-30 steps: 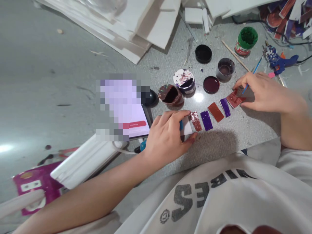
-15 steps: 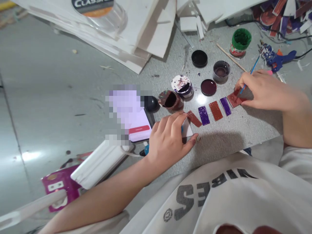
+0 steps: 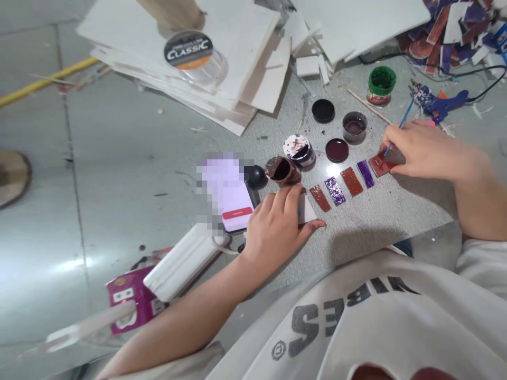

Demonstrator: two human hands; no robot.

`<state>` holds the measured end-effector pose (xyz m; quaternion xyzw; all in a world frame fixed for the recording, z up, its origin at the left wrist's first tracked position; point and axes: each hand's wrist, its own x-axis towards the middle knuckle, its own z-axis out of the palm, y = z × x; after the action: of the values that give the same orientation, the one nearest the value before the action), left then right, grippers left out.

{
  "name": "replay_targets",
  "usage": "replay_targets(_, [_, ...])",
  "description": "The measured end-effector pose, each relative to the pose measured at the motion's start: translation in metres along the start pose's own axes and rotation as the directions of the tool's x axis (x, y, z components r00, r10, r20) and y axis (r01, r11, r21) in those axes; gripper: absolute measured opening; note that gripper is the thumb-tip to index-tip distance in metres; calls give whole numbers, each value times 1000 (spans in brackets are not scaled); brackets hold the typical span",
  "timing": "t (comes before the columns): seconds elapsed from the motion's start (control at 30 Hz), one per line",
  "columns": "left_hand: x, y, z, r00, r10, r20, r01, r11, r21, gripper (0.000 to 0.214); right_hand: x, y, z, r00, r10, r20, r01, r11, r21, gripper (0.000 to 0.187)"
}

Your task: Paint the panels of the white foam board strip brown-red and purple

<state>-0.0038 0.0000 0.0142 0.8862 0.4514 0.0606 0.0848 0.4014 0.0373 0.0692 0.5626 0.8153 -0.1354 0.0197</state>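
Observation:
My right hand pinches a thin blue paintbrush, its tip down on a reddish-brown painted piece at the row's right end. Fingers apart, my left hand lies over a white piece at the row's left end; part of that piece is hidden. Between the hands lie two brown painted pieces and two purple ones, glossy with wet paint. Behind them stand an open brown paint jar, a paint-smeared white-topped jar and a lid holding dark red paint.
A phone lies beyond my left hand, near a white power bank-like block. A green-rimmed jar and a blue glue gun sit at the back right. White sheets are stacked behind, with painted scraps at far right.
The camera view has shifted, so most things appear slightly lower and the left side further right. The brush tip has moved left across the brown piece. My left hand stays on the white piece.

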Motion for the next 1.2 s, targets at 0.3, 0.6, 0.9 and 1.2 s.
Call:
replay_targets(0.3, [0,-2,-4,999,31,27,-33,997,70,98,5,-8,-4,969,-62,-240,111,975,194,36])
replay_targets(0.6, [-12,-2,4,995,67,-69,-60,993,106,88,22,-7,21,647,177,-741,385,764,518,65])
replay_targets(0.9, [-11,-2,5,984,124,-132,-106,985,134,79,31,-24,26,581,507,-637,265,622,737,53])
replay_targets(1.2, [-13,-2,4,993,59,-98,-54,997,57,76,36,-18,28,579,556,-596,301,533,791,46])
